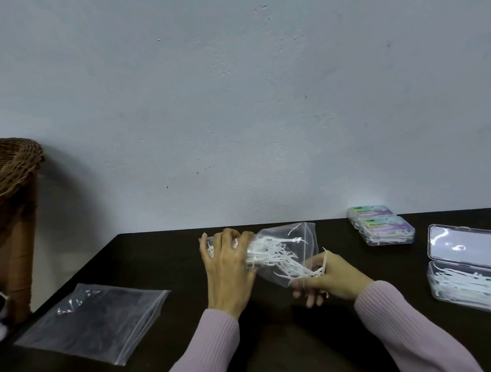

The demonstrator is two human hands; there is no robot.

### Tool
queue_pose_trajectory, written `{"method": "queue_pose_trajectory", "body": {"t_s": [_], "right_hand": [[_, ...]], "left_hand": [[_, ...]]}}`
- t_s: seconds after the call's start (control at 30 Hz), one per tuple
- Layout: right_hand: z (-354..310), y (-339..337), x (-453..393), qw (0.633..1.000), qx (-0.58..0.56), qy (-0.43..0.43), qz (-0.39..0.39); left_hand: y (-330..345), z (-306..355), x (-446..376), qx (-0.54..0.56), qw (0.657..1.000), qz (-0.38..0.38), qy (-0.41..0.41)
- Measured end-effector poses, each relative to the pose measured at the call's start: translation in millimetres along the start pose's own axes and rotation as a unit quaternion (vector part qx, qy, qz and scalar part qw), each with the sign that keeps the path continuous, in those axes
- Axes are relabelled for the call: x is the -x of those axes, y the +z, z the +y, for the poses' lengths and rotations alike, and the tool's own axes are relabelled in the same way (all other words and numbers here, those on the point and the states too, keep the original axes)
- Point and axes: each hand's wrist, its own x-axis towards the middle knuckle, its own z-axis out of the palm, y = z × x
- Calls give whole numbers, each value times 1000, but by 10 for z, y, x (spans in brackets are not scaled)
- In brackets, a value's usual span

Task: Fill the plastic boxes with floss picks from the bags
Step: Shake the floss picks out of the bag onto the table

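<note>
Altogether two bags (285,253), three boxes (479,293)

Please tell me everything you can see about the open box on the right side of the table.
The open box is clear plastic, a shallow rounded rectangle. Its hinged lid is swung back toward the wall. The tray lies flat on the table, near its right edge, and holds white floss picks. Neither hand touches it.

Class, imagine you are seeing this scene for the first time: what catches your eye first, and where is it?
At the centre, the left hand grips a clear bag of white floss picks while the right hand pinches picks at its lower end. At the right edge lies an open plastic box holding picks; on the left lies an empty bag.
</note>
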Motion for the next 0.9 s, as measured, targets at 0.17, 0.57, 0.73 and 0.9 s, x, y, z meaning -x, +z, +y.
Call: {"method": "queue_pose_trajectory", "body": {"t_s": [0.17, 0.57, 0.73, 0.9], "right_hand": [[30, -69, 8, 999, 4, -30, 26], [159, -357, 33, 988, 123, -13, 91], [234, -338, -3, 964, 248, -4, 96], [210, -270, -19, 964, 254, -15, 78]], "left_hand": [[38, -77, 0, -9, 999, -10, -30], [73, -179, 5, -15, 993, -40, -107], [66, -193, 5, -15, 990, -12, -138], [60, -157, 12, -10, 990, -23, -137]]}}
